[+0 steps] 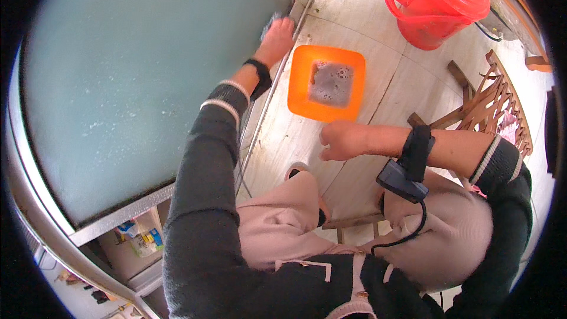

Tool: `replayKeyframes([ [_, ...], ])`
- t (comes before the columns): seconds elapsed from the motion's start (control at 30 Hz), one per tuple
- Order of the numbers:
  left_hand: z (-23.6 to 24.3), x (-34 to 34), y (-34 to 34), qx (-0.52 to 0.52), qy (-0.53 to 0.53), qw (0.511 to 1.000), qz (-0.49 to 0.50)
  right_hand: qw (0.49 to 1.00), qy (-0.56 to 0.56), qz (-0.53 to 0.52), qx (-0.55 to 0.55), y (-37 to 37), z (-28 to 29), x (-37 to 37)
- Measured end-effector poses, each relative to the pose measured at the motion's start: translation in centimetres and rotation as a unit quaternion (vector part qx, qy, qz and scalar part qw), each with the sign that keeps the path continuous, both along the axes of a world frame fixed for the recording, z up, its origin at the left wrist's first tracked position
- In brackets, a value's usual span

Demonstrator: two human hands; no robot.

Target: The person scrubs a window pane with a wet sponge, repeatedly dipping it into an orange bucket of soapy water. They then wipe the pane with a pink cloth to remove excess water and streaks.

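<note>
Right hand: the nearer one to the body, fingers curled loosely, palm hidden, so I cannot tell whether they pinch anything.
Orange basin: just beyond the right hand, to the right of the left hand and a little nearer the body; roughly square, so no clear long axis.
Soapy water: inside the basin, so closer to the right hand.
Left hand: reaching farther out, fingers closed over a bunched cloth.
Grey-blue cloth: under and beside the left fingers, at the frosted panel's edge, well apart from the right hand; mostly covered, so its long axis cannot be told.
Frosted panel: left of both hands, its metal edge running outward past the left wrist.
Red bucket: beyond the right hand and to its right, well apart from both hands.
</note>
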State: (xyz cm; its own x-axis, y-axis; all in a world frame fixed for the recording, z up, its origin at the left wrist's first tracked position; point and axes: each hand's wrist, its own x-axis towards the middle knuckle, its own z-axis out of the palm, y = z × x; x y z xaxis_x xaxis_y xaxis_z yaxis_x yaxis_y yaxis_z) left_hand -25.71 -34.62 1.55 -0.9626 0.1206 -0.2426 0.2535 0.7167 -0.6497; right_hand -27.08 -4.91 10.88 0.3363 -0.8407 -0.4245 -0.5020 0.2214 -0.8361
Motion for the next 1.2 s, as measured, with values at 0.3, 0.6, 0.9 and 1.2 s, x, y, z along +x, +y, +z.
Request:
replayKeyframes([
  [0.3,-0.8,-3.5,1.2,-0.033,-0.007,0.996,0.083,1.000,-0.016,-0.023,-0.003,-0.5,-0.7,-0.9],
  [0.6,0.5,-3.7,-0.1,0.074,-0.009,0.996,-0.043,0.999,-0.025,-0.027,-0.022,-1.4,-0.8,-1.2],
  [0.9,-4.0,-7.8,-1.8,0.082,-0.087,0.991,-0.052,0.998,-0.030,-0.057,-0.002,-1.4,-2.7,-1.2],
  [1.2,-6.0,1.8,-1.6,0.226,-0.072,0.971,-0.026,0.999,-0.014,-0.033,0.015,-1.3,-2.3,-1.0],
])
